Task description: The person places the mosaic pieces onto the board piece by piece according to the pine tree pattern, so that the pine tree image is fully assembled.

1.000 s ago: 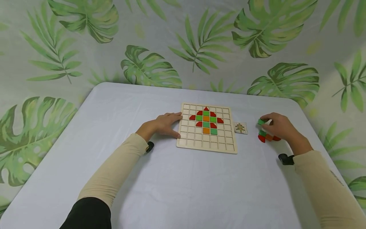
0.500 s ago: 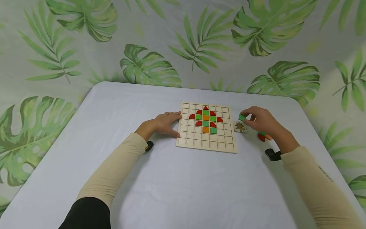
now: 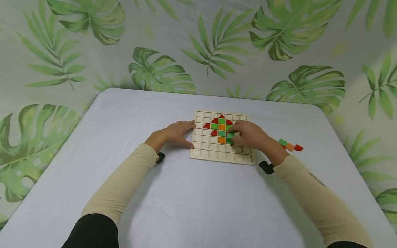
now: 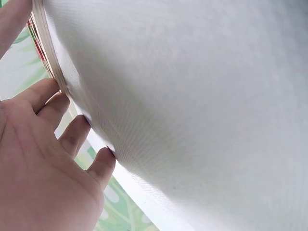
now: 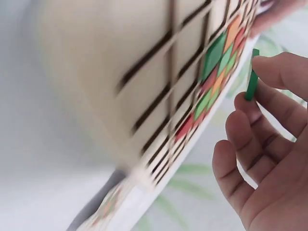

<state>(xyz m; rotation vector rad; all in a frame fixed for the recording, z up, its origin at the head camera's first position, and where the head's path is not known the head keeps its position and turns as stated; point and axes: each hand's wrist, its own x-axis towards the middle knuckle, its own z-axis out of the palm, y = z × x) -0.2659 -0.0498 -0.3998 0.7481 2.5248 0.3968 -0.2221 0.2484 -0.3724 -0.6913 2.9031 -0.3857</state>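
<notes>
Right hand point(image 3: 249, 135) pinches thin green square tile point(image 5: 251, 74) over wooden grid board point(image 3: 217, 151).

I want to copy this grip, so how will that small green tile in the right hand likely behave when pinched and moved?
The green tile looks thin, flat and rigid, so it probably stays stiff and weighs little. Pinched only at its edges by the right hand, its smooth faces might slip. Square-cornered, it should not roll on the wooden board.

Head cam looks fwd and down over the whole table point(image 3: 198, 193), board point(image 3: 217, 153) mid-frame. Left wrist cam sits very close, low at the board's edge point(image 4: 48, 53). Right wrist cam, equally close, skims the board's grid point(image 5: 144, 96); all three share the board.
</notes>
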